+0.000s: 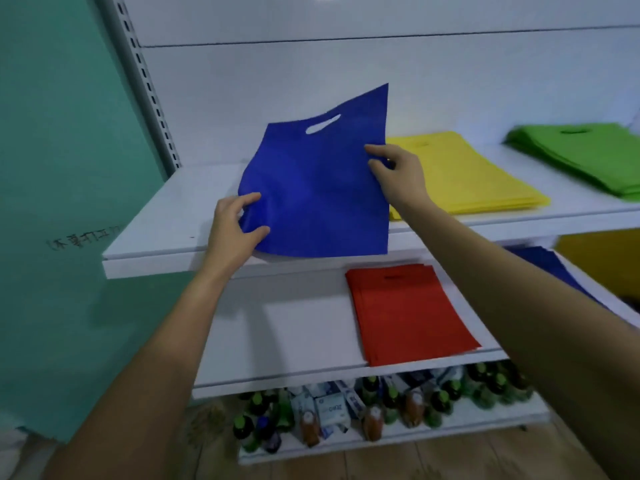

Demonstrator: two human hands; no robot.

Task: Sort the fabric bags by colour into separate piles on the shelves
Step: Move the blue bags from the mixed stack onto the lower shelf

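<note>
Bare arms (156, 341) reach to the top shelf (162, 233), where the blue bag (318, 199) is held tilted over its left end, beside the yellow pile (467, 174). Left hand (233, 230) pinches its lower left edge, right hand (398, 174) its right edge. Light, limp cloth, likely to sag; hold by edges.

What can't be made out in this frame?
Head view:
- green pile: blurred, cut by right edge; count unclear.
- lower blue bags: mostly behind right arm.
- yellow pile: left part behind held blue bag and right hand.
- bottles: labels too blurred.
- wall writing: unreadable blur.
</note>
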